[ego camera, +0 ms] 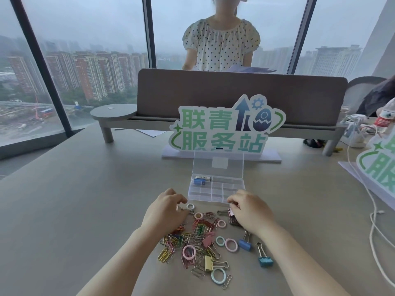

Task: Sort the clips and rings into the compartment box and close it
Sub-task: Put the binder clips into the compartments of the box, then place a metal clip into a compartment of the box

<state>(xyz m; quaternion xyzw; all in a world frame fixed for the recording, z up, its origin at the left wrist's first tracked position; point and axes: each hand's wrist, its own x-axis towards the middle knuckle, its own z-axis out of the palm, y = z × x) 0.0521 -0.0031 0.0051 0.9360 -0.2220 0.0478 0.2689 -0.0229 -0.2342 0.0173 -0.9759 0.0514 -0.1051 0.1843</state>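
Nearest in, a pale blue ring (218, 276) lies at the close edge of the pile, a yellow binder clip (209, 263) just beyond it. Two blue binder clips (245, 244) sit off to the right side. The heap of coloured paper clips (188, 233) spreads across the grey surface (85, 210), pink rings (189, 252) scattered through it. Now the hands: the left hand (165, 211) hovers at the pile's far left, fingers curled, its grip pinching something small I cannot make out, beside a grey ring (190, 206). The right hand (249, 210) has its fingers curled down onto a pink binder clip (230, 212). Just past the fingertips stands the clear compartment box (216, 190), lid up, a blue item in its back left compartment. Behind it, a green-lettered sign (224, 127), and a person in a dotted top (221, 43).
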